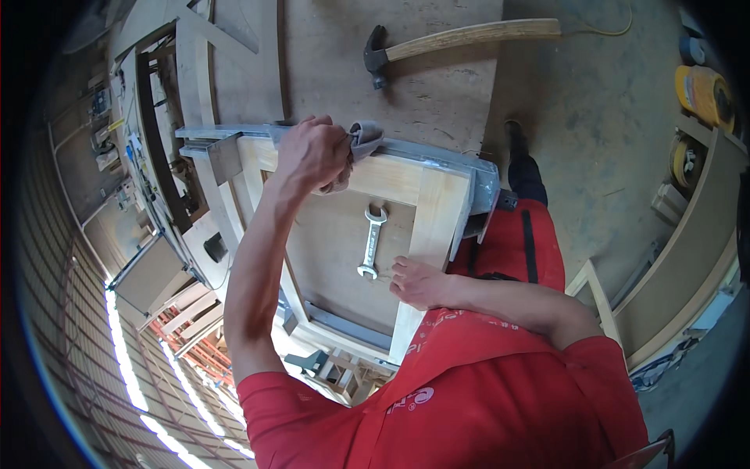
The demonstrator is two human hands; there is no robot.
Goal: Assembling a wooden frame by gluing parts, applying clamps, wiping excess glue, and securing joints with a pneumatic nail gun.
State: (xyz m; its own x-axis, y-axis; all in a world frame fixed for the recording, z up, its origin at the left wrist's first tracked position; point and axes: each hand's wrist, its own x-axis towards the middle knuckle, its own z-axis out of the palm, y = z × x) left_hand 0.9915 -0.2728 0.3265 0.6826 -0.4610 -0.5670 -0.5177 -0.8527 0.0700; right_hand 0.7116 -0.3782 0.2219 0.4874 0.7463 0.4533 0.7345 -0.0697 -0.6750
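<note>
**Cloth on a clamped wooden frame**

The person in a red shirt is leaning over a table and working on a pale wooden frame held at its far edge in a grey metal clamp bar.

Left hand: it is closing in a fist around a bunched grey cloth, pressing it down on the far rail of the frame, just beside the clamp bar. A fold of the cloth is sticking out to the right of the knuckles.

Right hand: it is lying loosely open, fingers spread, gripping nothing, resting on the right-hand upright of the frame as if bracing it.

Inside the frame, a silvery combination spanner is lying flat on the board, apart from both hands, its lower end near the right fingertips. A claw hammer with a wooden handle is resting further back on the table, well apart from the work.

Handling judgement: the cloth looks soft, light and limp, so it is best taken wadded in the palm, as it is now. The frame looks stiff and fairly heavy; with the clamp on it, the bare side rails seem the sensible place to steady it.
</note>
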